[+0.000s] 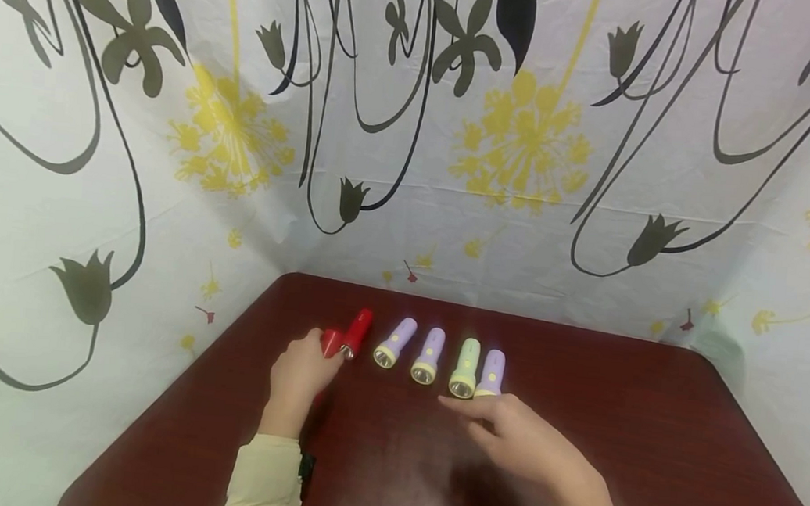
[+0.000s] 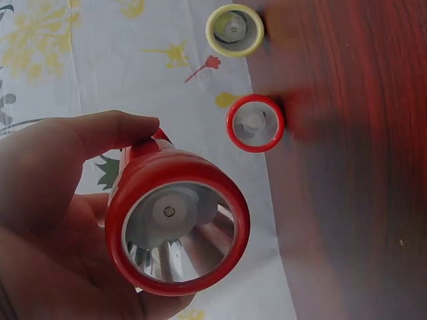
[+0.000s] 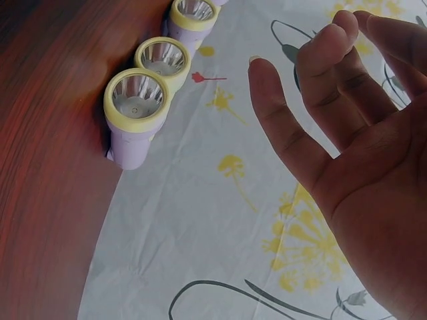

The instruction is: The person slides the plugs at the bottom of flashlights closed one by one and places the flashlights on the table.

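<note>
My left hand grips a red flashlight, thumb on one side and fingers on the other, its lens towards the wrist camera. Just beyond it, another red flashlight lies at the left end of a row on the table. To its right come two purple flashlights with yellow rims, a green flashlight and, at the right end, a purple flashlight. My right hand holds nothing, fingers loosely bent; in the head view it overlaps the near end of that last purple flashlight.
The dark red-brown table has rounded far corners. A white flower-printed cloth hangs behind it and along both sides. The lenses in the row face the near side of the table.
</note>
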Motion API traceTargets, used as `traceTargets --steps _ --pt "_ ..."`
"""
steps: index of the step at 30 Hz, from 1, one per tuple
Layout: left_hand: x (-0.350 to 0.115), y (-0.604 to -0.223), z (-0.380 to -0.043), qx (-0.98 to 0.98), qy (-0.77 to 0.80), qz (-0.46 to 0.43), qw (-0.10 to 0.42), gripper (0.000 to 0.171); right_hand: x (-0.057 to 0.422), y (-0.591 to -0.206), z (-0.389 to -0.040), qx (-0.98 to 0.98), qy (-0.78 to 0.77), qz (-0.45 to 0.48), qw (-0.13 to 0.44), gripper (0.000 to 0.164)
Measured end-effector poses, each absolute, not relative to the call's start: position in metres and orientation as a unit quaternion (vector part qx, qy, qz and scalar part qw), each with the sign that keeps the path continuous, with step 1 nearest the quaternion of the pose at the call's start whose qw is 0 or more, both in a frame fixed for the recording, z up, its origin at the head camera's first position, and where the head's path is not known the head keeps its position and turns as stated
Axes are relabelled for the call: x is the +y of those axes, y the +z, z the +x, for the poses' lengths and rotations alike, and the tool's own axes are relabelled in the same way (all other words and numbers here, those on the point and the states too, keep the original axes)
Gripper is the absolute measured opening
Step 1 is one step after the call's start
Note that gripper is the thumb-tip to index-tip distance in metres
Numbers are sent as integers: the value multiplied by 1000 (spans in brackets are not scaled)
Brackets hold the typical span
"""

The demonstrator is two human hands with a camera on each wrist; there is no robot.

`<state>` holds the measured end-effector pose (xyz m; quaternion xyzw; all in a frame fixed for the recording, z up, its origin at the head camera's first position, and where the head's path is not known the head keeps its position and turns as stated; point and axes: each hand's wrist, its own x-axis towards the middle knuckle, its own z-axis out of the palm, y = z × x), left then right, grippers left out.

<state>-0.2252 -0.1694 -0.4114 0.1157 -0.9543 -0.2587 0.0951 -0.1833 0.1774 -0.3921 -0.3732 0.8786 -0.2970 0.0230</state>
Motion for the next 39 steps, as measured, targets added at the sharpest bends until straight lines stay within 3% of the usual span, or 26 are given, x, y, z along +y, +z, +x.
traceTargets --steps 12,22,39 --pt "-161 -406 -221 -950 -281 93 102 50 179 -389 -183 883 -284 -374 22 46" --pt "-126 -384 -207 -946 -295 63 117 56 183 -376 -179 887 -293 -356 16 45" --pt "-37 -364 -193 -958 -260 -7 120 63 241 -356 -174 917 -275 -280 -73 40"
